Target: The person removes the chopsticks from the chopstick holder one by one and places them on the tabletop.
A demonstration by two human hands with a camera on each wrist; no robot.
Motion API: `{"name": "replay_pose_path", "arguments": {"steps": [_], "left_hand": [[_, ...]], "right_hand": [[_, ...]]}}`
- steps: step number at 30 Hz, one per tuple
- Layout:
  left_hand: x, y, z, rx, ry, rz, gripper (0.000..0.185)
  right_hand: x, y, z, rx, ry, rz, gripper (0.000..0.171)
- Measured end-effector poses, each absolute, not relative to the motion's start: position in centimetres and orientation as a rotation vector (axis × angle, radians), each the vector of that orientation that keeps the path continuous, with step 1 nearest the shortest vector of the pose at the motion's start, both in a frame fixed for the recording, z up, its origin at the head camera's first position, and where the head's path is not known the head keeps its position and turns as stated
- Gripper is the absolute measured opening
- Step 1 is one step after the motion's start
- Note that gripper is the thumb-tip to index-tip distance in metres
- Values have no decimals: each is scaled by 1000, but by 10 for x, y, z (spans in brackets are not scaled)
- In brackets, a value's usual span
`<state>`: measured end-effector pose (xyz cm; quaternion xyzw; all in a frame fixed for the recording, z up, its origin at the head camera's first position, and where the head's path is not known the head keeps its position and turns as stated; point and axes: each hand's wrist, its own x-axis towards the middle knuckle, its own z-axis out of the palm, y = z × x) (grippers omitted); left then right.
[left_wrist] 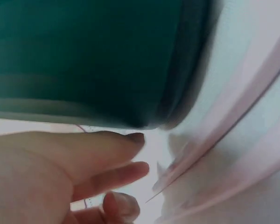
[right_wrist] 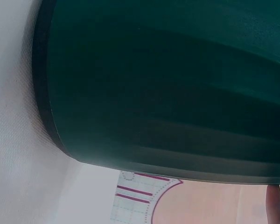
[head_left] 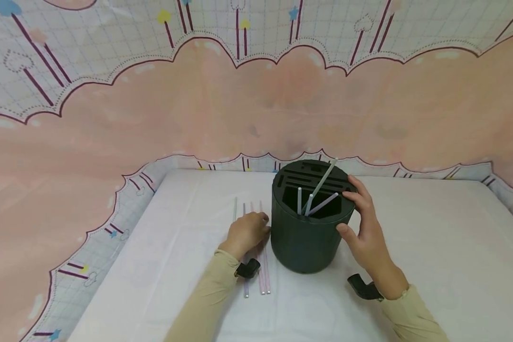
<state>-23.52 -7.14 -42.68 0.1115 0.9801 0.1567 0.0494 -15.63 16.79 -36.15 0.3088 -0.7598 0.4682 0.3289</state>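
A dark green round holder [head_left: 305, 247] with a slotted black top stands upright on the table. Out of its wide opening lean a long pale green straw [head_left: 325, 178] and several shorter-looking blue and purple straws [head_left: 326, 203]. My right hand [head_left: 369, 232] holds the holder's right side, thumb at the front and fingers over the rim. Close to its left side is my left hand [head_left: 248, 232], above straws lying on the table: a purple straw [head_left: 246, 287], pink straws [head_left: 267, 280] and a green straw [head_left: 235, 206]. In the left wrist view its fingers [left_wrist: 123, 177] are loosely bent with nothing between them.
The table [head_left: 432, 237] has a white cover. A peach and white patterned cloth [head_left: 256, 109] hangs behind it and also shows along the left side. A black strap mount [head_left: 248, 269] sits on my left wrist, another [head_left: 363, 288] on my right.
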Motion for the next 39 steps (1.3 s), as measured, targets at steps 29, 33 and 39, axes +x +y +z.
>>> {"name": "replay_pose_path", "arguments": {"steps": [29, 33, 39], "left_hand": [[-149, -55, -312, 1332, 3293, 947, 41], [-147, -52, -309, 1205, 3273, 867, 37], [-146, -42, -308, 1082, 3262, 938, 19]], "right_hand": [[-156, 165, -364, 806, -1982, 1266, 67], [-156, 165, -363, 806, -1981, 1252, 67], [-156, 168, -361, 812, -1979, 1251, 66]]}}
